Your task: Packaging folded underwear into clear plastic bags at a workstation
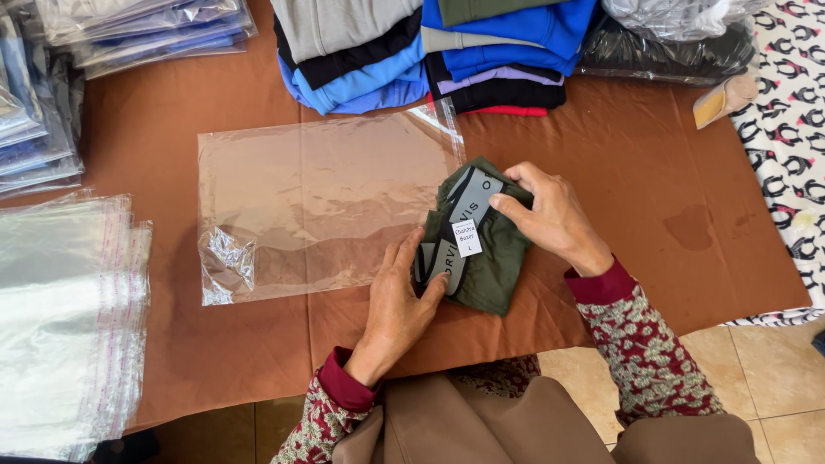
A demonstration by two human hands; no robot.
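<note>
Olive-green cloth filled both my hands — a folded garment with a grey waistband and a small white paper tag on it. My left hand lay flat along its near-left edge, fingers stretched out and pressing on the waistband, not curled round anything. My right hand came in from the far-right side, its fingertips pinched on the garment's upper edge, thumb on top. The garment rested on the worktop, which was covered in a rust-brown cloth, and its left corner touched the open end of a clear plastic bag that lay flat just to the left, mouth towards the garment.

Both my sleeves were dark red with a pale flower print.

Further out, at the far edge of the worktop, stood a stack of folded clothes in blue, black, grey and purple. To the left lay a pile of empty clear bags — and beyond it, at the far-left corner, packed garments in plastic. On the right hung a white cloth with a black bird pattern.
</note>
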